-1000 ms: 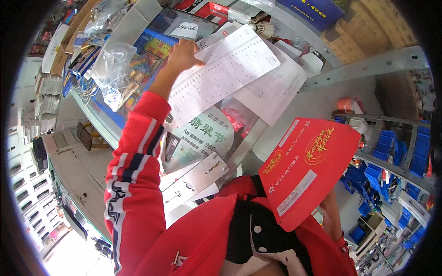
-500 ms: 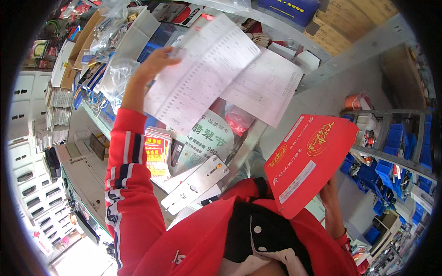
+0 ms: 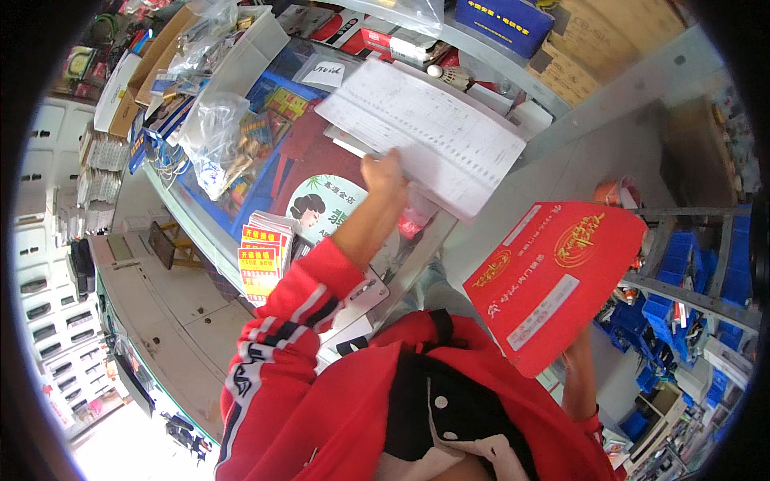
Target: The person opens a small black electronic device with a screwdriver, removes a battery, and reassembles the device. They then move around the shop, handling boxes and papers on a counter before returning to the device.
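My left hand (image 3: 383, 174) reaches over the counter, its fingers curled at the near edge of some printed white sheets (image 3: 425, 128). The sheets lie partly stacked toward the counter's far right side. A red cardboard folder (image 3: 557, 276) with gold lettering and white label strips stands out at the right. My right hand (image 3: 575, 349) grips its lower edge from behind, with most of the fingers hidden by the folder. Below my left forearm, a round printed sign with a drawn head (image 3: 309, 207) and a stack of red and yellow cards (image 3: 263, 255) rest on the counter.
A white bin with plastic bags (image 3: 220, 120) stands at the left. A shuttlecock (image 3: 451, 76) and a blue box (image 3: 505, 24) are at the back. Cardboard boxes (image 3: 613, 44) fill the far right. Blue parts bins (image 3: 682, 248) sit on a rack at right.
My left hand has moved right and toward me, from the sheets' left edge to their near edge. The printed sheets have turned and shifted right. The red folder has shifted slightly right.
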Tool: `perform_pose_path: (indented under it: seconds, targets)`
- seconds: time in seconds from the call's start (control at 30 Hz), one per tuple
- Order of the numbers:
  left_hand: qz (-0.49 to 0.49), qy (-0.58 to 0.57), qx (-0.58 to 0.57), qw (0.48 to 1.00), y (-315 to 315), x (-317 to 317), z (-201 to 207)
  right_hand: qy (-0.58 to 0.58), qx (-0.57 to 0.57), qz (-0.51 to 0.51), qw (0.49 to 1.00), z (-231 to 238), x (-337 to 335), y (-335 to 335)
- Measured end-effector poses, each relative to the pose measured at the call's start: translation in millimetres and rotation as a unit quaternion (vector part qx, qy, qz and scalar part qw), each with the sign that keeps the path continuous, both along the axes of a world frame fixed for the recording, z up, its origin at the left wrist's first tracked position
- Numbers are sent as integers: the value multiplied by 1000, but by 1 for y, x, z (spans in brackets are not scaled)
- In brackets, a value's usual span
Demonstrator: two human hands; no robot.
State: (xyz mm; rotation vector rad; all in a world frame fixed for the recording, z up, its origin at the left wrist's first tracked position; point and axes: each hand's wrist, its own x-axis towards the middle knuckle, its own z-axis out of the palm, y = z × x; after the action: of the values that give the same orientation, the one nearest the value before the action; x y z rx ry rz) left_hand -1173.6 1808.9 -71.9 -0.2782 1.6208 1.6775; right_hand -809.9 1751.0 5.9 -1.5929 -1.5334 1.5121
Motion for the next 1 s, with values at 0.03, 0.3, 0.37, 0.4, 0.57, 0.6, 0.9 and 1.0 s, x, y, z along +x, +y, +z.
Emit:
perform_pose_path:
  seconds: [0.03,0.3,0.37,0.4,0.57,0.6,0.9,1.0]
  targets:
    - [7,-8,10,1000,7,12,-1,-29,62,19,997,-2,5,0]
    - [-72,-50,48,995,23,31,2,13,-7,-59,998,1,25,-1]
    - [-101,-56,63,991,5,9,6,24,-30,-65,997,2,22,1]
    - [-112,-64,55,990,-7,-2,9,30,-44,-65,996,4,20,2]
    - [-268,470,-59,839,-37,-22,19,75,-102,-10,992,8,8,6]
    - [-312,618,-61,719,-34,-19,19,39,-92,-32,994,8,7,7]
    - [-328,733,-176,569,128,-40,21,1,-24,-47,999,-5,11,11]
    - [-377,714,-270,525,164,-48,5,-2,-35,-61,998,-5,16,7]
